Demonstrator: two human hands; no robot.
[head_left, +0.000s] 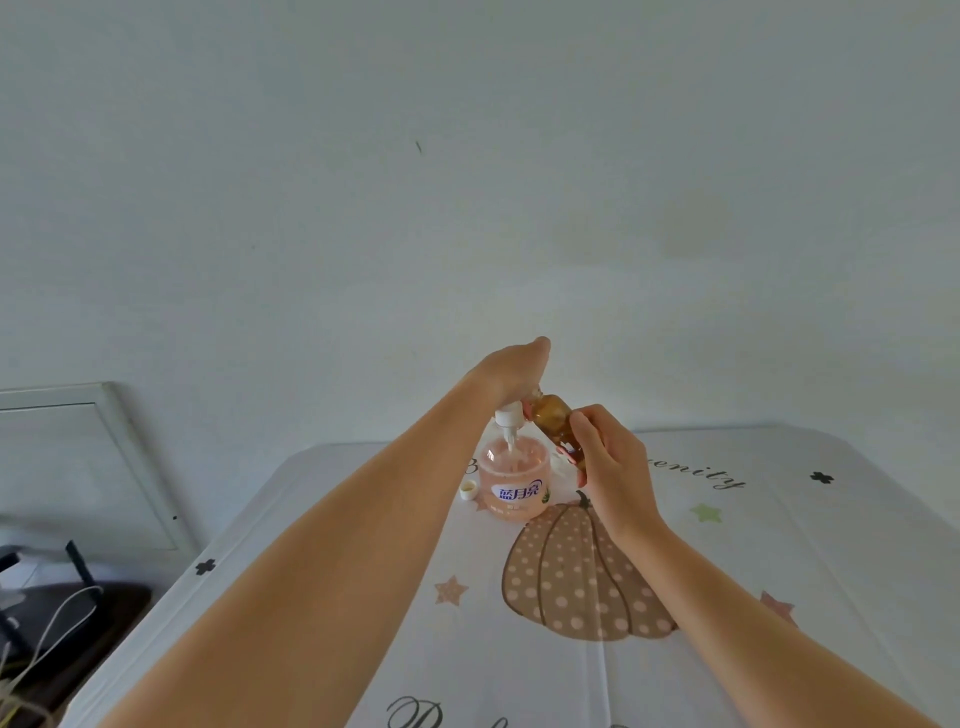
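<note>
At the centre of the frame, the right hand grasps a tilted amber bottle beside the white pump of the pink soap bottle on the table, while the left hand covers the pump, its grip impossible to tell.

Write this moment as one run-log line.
left hand grips pump | right hand holds brown bottle tilted by pump | soap bottle upright on table | cap beside it
</note>
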